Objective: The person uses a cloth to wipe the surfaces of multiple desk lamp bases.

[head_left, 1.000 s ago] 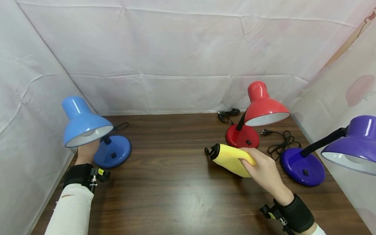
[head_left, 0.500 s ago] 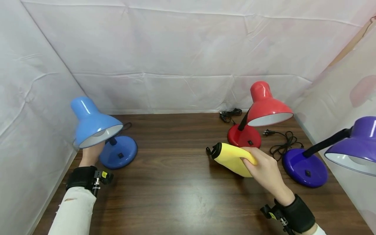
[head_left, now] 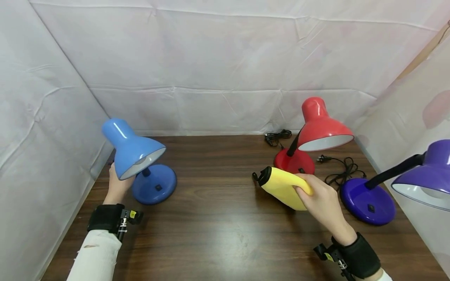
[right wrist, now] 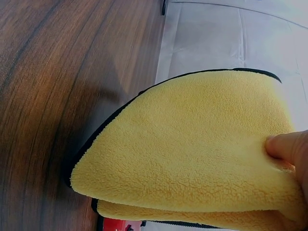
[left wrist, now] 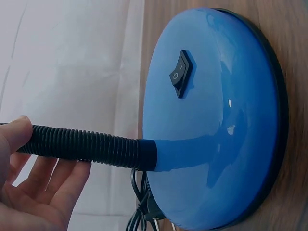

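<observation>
Blue lamp (head_left: 140,164) shifted right, neck seemingly in left hand (head_left: 117,183)

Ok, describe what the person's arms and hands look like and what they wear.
Both hands are bare. The left hand has a black wrist strap carrying a small black device with a yellow tag, and a white sleeve with small tears below it. The right hand has a matching black strap and device.

No readable words, brands or numbers were found. Only the white line-and-circle on/off marks were made out on the black rocker switch (left wrist: 181,73) set in the blue lamp base (left wrist: 231,144).
</observation>
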Tool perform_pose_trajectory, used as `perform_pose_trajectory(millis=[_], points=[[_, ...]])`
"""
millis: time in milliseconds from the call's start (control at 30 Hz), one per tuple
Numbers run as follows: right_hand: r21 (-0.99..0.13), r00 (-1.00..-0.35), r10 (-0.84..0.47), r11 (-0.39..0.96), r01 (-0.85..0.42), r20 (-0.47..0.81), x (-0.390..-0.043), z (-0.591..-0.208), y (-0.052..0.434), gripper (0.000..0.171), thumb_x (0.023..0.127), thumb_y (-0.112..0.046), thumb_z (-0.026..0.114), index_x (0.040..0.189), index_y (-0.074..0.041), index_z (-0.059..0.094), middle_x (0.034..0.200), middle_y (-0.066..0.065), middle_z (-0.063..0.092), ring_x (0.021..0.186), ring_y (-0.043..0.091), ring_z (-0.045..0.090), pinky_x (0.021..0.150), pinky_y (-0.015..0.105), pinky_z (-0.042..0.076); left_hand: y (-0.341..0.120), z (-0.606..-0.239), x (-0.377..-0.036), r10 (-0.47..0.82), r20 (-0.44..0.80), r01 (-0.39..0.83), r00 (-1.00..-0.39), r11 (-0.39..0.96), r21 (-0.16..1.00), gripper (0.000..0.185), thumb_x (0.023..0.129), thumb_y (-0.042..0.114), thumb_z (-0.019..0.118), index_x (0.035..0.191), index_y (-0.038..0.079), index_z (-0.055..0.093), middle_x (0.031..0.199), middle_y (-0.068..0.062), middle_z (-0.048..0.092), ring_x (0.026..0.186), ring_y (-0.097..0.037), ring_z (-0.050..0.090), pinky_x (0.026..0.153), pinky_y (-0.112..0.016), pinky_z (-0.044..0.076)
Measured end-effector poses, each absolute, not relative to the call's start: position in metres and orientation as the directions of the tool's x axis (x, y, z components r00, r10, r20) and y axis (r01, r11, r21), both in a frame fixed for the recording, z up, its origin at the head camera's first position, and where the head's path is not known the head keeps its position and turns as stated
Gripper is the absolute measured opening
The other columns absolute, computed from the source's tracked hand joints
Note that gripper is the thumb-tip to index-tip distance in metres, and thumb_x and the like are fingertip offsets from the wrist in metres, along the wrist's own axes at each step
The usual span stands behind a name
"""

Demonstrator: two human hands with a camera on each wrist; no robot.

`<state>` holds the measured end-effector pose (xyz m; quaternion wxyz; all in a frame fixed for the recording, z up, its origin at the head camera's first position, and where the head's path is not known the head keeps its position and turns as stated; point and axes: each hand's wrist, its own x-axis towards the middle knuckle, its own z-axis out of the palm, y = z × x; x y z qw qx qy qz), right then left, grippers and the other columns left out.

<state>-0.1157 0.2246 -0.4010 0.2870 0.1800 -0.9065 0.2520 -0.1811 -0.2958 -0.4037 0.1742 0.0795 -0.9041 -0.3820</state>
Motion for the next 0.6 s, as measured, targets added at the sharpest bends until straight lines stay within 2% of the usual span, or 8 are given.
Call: perform_pose_trajectory(millis=[233, 333, 467, 533, 600], points=[[-0.369, -0.781, -0.155, 0.814, -0.448, 0.606, -0.116, -0.4, 0.227, 0.031, 0.071, -0.005, 0.075, 0.101, -0.006, 0.065, 0.091, 0.005, 0.067, 0.07, 0.011, 0.057, 0.062, 0.012, 0.04, -0.286, -0.408, -0.18, -0.197, 0.361, 0.119, -0.912, 0.715, 0.689, 0.025, 0.086, 0.006, 0.056, 0.105, -0.009, 0.053, 0.103, -0.033, 0.058, 0.098, -0.048, 0.055, 0.084, -0.06, 0.041], [-0.378, -0.782, -0.145, 0.813, -0.443, 0.606, -0.116, -0.399, 0.228, 0.031, 0.072, -0.005, 0.075, 0.101, -0.006, 0.065, 0.091, 0.006, 0.067, 0.07, 0.01, 0.056, 0.062, 0.012, 0.039, -0.28, -0.409, -0.178, -0.189, 0.349, 0.133, -0.918, 0.683, 0.718, 0.021, 0.087, 0.005, 0.057, 0.104, -0.006, 0.055, 0.101, -0.029, 0.062, 0.095, -0.04, 0.059, 0.083, -0.051, 0.046], [-0.389, -0.784, -0.137, 0.809, -0.442, 0.606, -0.117, -0.399, 0.228, 0.031, 0.072, -0.004, 0.075, 0.101, -0.006, 0.065, 0.091, 0.006, 0.067, 0.069, 0.009, 0.054, 0.06, 0.012, 0.038, -0.272, -0.412, -0.179, -0.18, 0.334, 0.123, -0.925, 0.692, 0.712, 0.019, 0.087, 0.007, 0.059, 0.104, -0.002, 0.058, 0.092, -0.021, 0.064, 0.082, -0.023, 0.059, 0.072, -0.032, 0.046], [-0.398, -0.786, -0.133, 0.804, -0.442, 0.604, -0.117, -0.4, 0.229, 0.031, 0.072, -0.004, 0.075, 0.101, -0.007, 0.065, 0.091, 0.006, 0.067, 0.069, 0.009, 0.053, 0.059, 0.012, 0.038, -0.266, -0.414, -0.18, -0.181, 0.33, 0.116, -0.927, 0.696, 0.709, 0.02, 0.087, 0.007, 0.06, 0.105, -0.001, 0.059, 0.09, -0.019, 0.065, 0.079, -0.022, 0.058, 0.07, -0.031, 0.046], [-0.405, -0.788, -0.132, 0.8, -0.444, 0.602, -0.118, -0.402, 0.229, 0.03, 0.072, -0.004, 0.075, 0.101, -0.007, 0.065, 0.091, 0.006, 0.066, 0.069, 0.008, 0.052, 0.059, 0.012, 0.038, -0.261, -0.415, -0.18, -0.181, 0.332, 0.121, -0.926, 0.691, 0.712, 0.023, 0.086, 0.006, 0.061, 0.108, 0.0, 0.059, 0.092, -0.02, 0.065, 0.082, -0.024, 0.061, 0.073, -0.035, 0.049]])
